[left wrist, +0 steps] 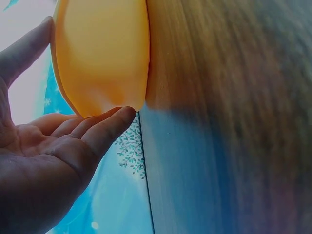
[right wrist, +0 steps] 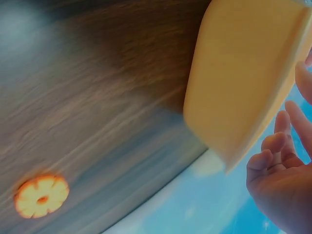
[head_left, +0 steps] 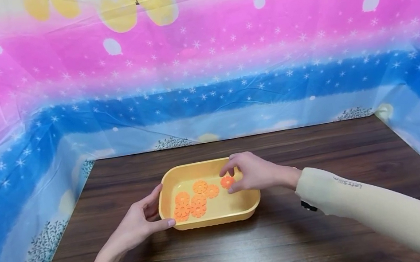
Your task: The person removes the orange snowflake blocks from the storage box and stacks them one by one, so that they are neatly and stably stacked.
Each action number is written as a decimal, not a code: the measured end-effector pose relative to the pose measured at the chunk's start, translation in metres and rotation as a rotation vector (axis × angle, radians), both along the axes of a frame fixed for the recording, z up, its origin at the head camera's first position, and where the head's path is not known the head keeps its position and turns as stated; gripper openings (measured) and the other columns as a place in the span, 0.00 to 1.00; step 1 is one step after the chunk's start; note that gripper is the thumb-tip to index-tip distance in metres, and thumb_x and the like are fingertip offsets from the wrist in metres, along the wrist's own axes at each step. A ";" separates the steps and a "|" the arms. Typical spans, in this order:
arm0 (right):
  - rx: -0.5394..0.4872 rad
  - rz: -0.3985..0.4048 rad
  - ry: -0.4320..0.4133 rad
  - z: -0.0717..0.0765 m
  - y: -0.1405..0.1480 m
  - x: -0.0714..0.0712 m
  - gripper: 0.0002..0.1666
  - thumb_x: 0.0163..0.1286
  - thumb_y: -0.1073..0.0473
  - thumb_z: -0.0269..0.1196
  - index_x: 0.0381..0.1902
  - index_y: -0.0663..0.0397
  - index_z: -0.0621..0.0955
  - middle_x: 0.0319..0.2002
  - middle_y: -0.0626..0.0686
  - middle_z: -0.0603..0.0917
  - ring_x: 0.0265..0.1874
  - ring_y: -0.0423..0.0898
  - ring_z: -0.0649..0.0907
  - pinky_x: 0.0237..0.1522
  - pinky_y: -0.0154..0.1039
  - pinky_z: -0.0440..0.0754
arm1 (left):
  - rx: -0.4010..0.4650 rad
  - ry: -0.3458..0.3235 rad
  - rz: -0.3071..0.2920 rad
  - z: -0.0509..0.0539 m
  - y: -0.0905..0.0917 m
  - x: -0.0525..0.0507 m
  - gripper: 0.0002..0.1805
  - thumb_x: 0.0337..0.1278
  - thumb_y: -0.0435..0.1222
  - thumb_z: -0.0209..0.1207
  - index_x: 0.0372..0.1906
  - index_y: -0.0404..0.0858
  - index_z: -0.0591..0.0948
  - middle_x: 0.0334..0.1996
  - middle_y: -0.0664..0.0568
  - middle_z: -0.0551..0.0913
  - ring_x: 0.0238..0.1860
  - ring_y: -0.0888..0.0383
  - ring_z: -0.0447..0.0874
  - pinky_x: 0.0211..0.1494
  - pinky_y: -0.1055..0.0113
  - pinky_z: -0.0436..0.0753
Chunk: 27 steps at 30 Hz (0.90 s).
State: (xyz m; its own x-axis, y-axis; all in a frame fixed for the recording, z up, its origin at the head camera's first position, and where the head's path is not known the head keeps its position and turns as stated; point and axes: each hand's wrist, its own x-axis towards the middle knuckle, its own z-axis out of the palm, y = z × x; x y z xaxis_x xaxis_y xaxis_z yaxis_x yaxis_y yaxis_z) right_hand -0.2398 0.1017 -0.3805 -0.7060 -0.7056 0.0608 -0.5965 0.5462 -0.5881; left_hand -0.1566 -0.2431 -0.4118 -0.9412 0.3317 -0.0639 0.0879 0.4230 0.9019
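Note:
A yellow rectangular plastic tray stands on the wooden table. Inside it, mostly toward the left, lie several orange notched interlocking discs, some overlapping. My left hand holds the tray's left end, thumb at the near corner and fingers along the side wall. Over the right part of the tray is my right hand, with one orange disc between thumb and index finger. The right wrist view shows the other fingers beside the rim, but the pinch is out of sight there.
One more orange disc lies on the table, right of the tray; the right forearm mostly covers it in the head view. Dark brown wooden tabletop surrounds the tray. A patterned cloth hangs along the back and both sides.

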 end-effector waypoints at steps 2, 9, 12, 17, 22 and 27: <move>0.002 0.027 -0.016 -0.004 -0.007 -0.001 0.22 0.62 0.59 0.78 0.54 0.56 0.88 0.44 0.56 0.85 0.42 0.55 0.80 0.37 0.40 0.76 | 0.001 -0.001 -0.002 0.000 0.000 0.000 0.55 0.58 0.35 0.75 0.84 0.34 0.53 0.80 0.34 0.57 0.75 0.37 0.66 0.65 0.53 0.82; 0.037 0.081 -0.035 -0.014 -0.029 -0.003 0.25 0.62 0.58 0.78 0.56 0.57 0.88 0.44 0.57 0.85 0.44 0.56 0.81 0.40 0.41 0.76 | 0.006 -0.005 0.000 0.000 -0.001 -0.001 0.56 0.57 0.35 0.76 0.84 0.34 0.53 0.80 0.35 0.57 0.75 0.38 0.67 0.64 0.54 0.82; 0.052 0.093 -0.048 -0.019 -0.038 -0.003 0.25 0.61 0.58 0.79 0.56 0.56 0.88 0.47 0.55 0.86 0.45 0.54 0.81 0.42 0.40 0.77 | 0.010 -0.007 0.000 0.001 -0.001 -0.001 0.56 0.57 0.35 0.76 0.84 0.35 0.54 0.80 0.35 0.57 0.75 0.38 0.67 0.64 0.55 0.82; 0.083 0.114 -0.056 -0.025 -0.053 -0.002 0.25 0.61 0.57 0.79 0.57 0.53 0.88 0.47 0.52 0.87 0.46 0.49 0.81 0.48 0.38 0.79 | -0.003 -0.002 -0.001 0.001 -0.001 -0.001 0.56 0.58 0.36 0.75 0.84 0.35 0.54 0.80 0.35 0.58 0.75 0.37 0.68 0.64 0.54 0.83; 0.092 0.140 -0.052 -0.033 -0.065 -0.001 0.25 0.59 0.58 0.80 0.55 0.52 0.89 0.46 0.50 0.86 0.44 0.46 0.82 0.47 0.34 0.80 | -0.004 0.001 -0.007 0.000 0.000 -0.001 0.55 0.58 0.36 0.75 0.84 0.35 0.53 0.80 0.35 0.59 0.75 0.37 0.68 0.64 0.54 0.82; 0.095 0.139 -0.070 -0.041 -0.071 -0.001 0.25 0.59 0.59 0.80 0.55 0.51 0.89 0.45 0.47 0.85 0.43 0.43 0.81 0.47 0.33 0.80 | 0.007 -0.006 -0.015 0.000 -0.001 0.000 0.55 0.59 0.35 0.75 0.84 0.35 0.53 0.80 0.34 0.59 0.74 0.36 0.68 0.64 0.54 0.83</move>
